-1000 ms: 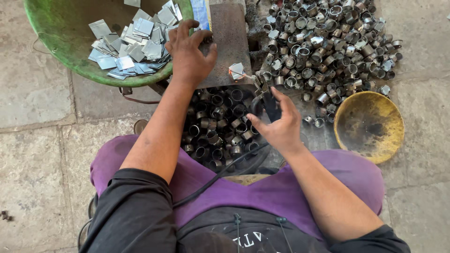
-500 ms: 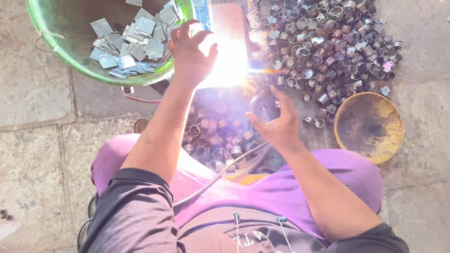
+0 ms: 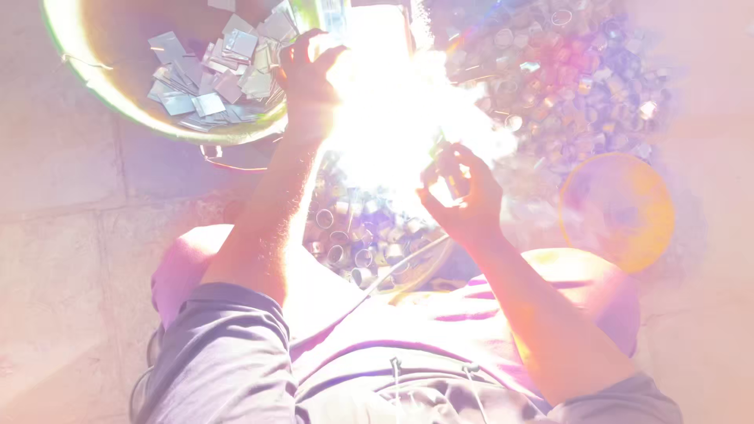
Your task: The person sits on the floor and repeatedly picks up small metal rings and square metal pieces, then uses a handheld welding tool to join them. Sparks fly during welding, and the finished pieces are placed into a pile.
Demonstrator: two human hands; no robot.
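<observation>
A white flare (image 3: 393, 102) blots out the middle of the view and hides the flat metal plate there. My left hand (image 3: 306, 74) reaches to the flare's left edge with its fingers curled, next to the green basin (image 3: 118, 102). What it holds or presses is lost in the light. My right hand (image 3: 463, 196) hovers just below the flare, closed on a dark handled tool (image 3: 454, 182) that points up into the light. A thin cable (image 3: 393, 271) runs from that hand back over my lap.
The green basin holds several flat metal squares (image 3: 212, 71). Short metal rings lie heaped between my knees (image 3: 353, 235) and in a larger pile at the upper right (image 3: 573, 78). A round yellow bowl (image 3: 620, 208) sits at the right. Stone paving lies all around.
A bright flare has burst out at the plate and grown until it washes out most of the view. My right hand has shifted slightly up towards the light; my left hand stays put.
</observation>
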